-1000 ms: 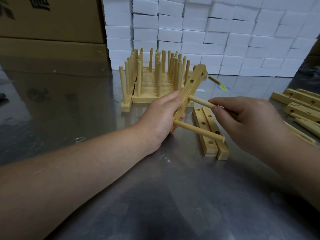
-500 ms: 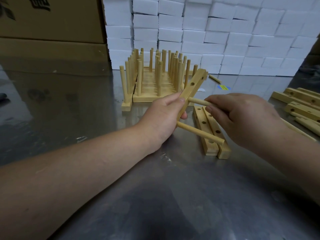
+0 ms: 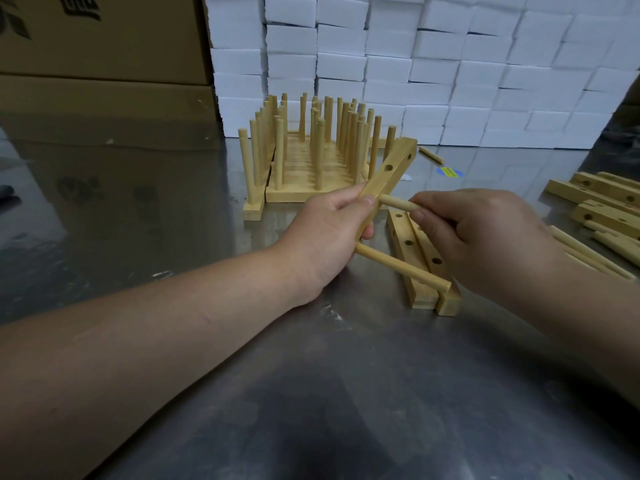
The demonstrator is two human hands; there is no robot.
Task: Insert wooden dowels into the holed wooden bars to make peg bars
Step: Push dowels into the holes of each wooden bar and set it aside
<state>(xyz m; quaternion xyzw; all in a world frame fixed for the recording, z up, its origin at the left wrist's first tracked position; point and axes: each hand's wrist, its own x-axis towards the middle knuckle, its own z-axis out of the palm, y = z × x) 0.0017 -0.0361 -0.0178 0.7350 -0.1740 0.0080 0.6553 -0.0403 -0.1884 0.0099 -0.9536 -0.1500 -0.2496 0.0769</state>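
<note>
The left hand (image 3: 332, 230) is gripping a holed bar (image 3: 388, 178), tilting it above the table (image 3: 311, 375) so its holes are facing the right hand (image 3: 478, 237), which is pinching a dowel (image 3: 394, 202) into the second hole; another dowel (image 3: 401, 266) is sitting seated lower down.

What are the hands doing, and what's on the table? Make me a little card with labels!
left hand: grips a holed wooden bar, tilted up off the table
right hand: pinches a dowel whose end meets that bar
lower dowel: already sticks out of the same bar
empty holes: two show near the bar's top
under the hands: two holed bars lying side by side
behind: finished peg bars with upright dowels
far right: loose bars
table: shiny metal
</note>
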